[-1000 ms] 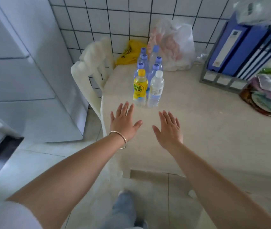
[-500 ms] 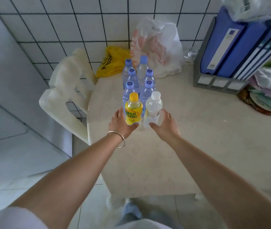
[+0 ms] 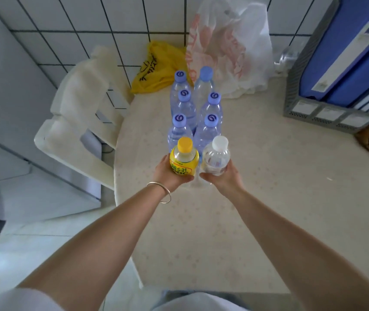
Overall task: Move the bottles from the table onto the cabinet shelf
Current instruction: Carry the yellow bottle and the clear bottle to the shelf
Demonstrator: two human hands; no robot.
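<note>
A yellow-labelled bottle [image 3: 184, 160] with a yellow cap stands at the front of a cluster on the cream table [image 3: 268, 198]. My left hand [image 3: 167, 176] is wrapped around its base. Beside it on the right is a clear bottle [image 3: 216, 157] with a white cap, gripped low by my right hand [image 3: 222, 179]. Behind them stand several clear water bottles [image 3: 208, 129] with blue caps in two rows. No cabinet shelf is in view.
A white plastic chair [image 3: 78, 122] stands at the table's left edge. A yellow bag [image 3: 156, 68] and a white plastic bag [image 3: 230, 46] lie against the tiled wall. A grey file rack with blue binders [image 3: 345, 70] stands at the right, and a white appliance [image 3: 3, 86] at the far left.
Both hands went forward from open above the table and closed around the two front bottles. The view has come closer to the table and looks down more steeply.
</note>
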